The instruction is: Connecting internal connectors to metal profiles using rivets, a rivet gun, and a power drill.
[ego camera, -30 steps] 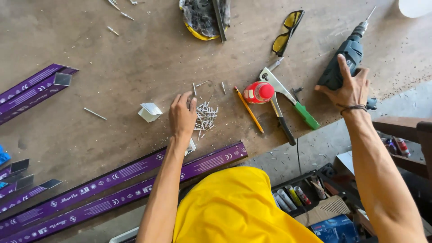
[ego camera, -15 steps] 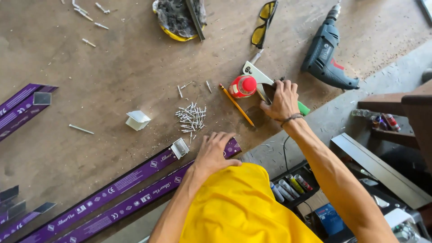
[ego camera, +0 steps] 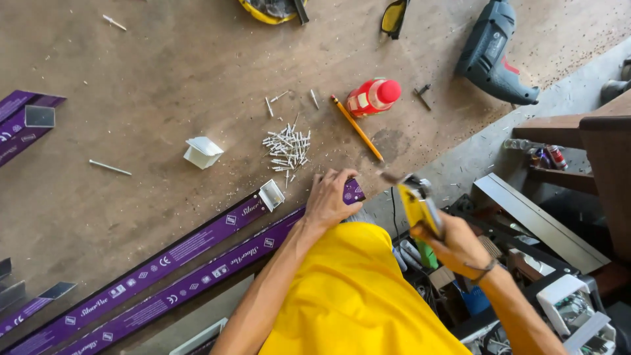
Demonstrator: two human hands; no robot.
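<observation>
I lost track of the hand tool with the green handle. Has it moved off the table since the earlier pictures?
Yes. The tool lay beside the red bottle; now the right hand holds it off the table's edge, nearer the person.

Rivets (ego camera: 287,148), pencil (ego camera: 357,128) on workbench (ego camera: 164,66)

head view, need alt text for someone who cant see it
Seen from above, a person's left hand presses the end of a purple-wrapped metal bar on a worn workbench, while the right hand holds a yellow-handled hand tool off the edge. A pile of rivets, pencil, red bottle and drill lie beyond.
</observation>
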